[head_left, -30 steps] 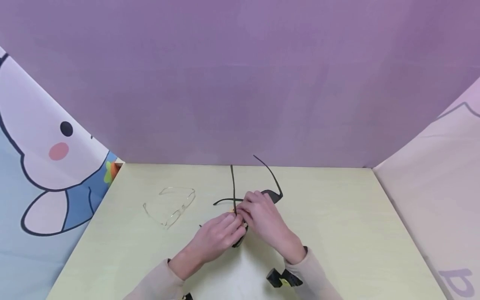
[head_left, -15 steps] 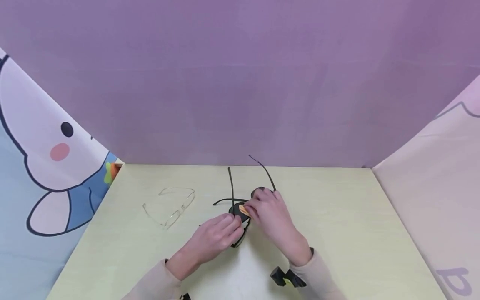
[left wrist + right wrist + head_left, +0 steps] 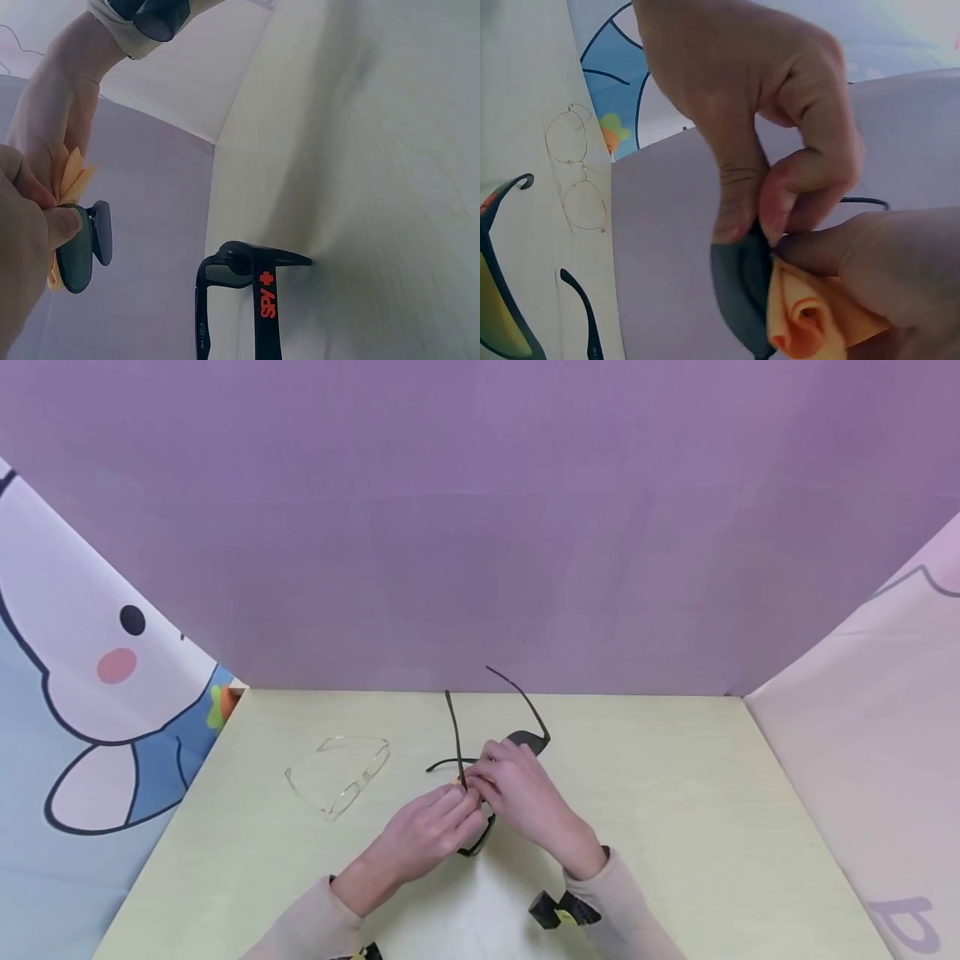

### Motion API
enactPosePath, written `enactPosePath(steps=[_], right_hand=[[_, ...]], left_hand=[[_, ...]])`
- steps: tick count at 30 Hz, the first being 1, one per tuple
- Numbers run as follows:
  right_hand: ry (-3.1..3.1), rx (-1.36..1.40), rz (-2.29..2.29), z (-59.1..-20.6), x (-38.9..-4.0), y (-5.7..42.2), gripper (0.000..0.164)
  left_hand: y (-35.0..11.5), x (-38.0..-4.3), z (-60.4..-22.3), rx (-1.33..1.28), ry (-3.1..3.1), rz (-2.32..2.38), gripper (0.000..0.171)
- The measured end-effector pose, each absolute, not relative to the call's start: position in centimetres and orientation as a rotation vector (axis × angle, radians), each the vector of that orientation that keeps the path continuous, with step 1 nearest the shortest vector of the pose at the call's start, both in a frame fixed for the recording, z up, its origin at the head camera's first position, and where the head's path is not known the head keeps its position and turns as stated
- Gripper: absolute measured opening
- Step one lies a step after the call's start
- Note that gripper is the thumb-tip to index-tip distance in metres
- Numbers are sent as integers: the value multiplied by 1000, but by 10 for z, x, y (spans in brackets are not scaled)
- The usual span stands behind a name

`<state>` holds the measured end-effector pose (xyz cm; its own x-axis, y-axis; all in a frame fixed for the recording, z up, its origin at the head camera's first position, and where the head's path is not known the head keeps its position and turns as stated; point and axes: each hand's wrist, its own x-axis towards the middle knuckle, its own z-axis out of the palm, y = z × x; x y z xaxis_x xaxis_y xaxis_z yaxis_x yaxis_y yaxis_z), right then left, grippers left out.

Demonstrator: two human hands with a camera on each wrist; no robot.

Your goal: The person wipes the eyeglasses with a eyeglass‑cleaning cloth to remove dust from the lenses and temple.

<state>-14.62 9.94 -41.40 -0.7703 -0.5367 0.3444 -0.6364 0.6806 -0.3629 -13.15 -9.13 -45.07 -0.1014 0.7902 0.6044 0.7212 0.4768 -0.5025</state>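
Dark-lensed sunglasses [image 3: 531, 742] are held up over the middle of the table, their black temples pointing away. My left hand [image 3: 423, 831] pinches the rim and lens at one side between thumb and fingers, plain in the right wrist view. An orange cloth [image 3: 806, 307] is bunched in the fingers of my right hand [image 3: 528, 797] and lies against that same lens [image 3: 739, 289]. In the head view the hands hide most of the cloth and that lens. Just below them on the table stands a second black pair of glasses [image 3: 266, 300] with red lettering on its temple.
Thin wire-framed glasses [image 3: 362, 781] lie unfolded on the pale table [image 3: 675, 793] to the left. A purple wall [image 3: 480, 527] rises behind the table, and printed cloth panels [image 3: 112, 735] flank it.
My right hand moved right, showing the orange cloth on the lens, then came back left toward my left hand. The held sunglasses shifted slightly left. The wire-framed glasses stayed put.
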Motion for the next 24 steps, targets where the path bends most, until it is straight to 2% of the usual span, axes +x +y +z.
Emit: enactPosePath(steps=[7, 13, 24], right_hand=[[-2721, 1015, 607, -405, -144, 114, 7], [-2723, 956, 561, -404, -144, 123, 7], [-2671, 855, 471, -423, -147, 104, 6]], left_hand=[[-90, -133, -453, -1237, -1882, 104, 36], [-93, -134, -452, -1293, -1855, 128, 35], [-89, -133, -453, -1403, -1804, 171, 29]])
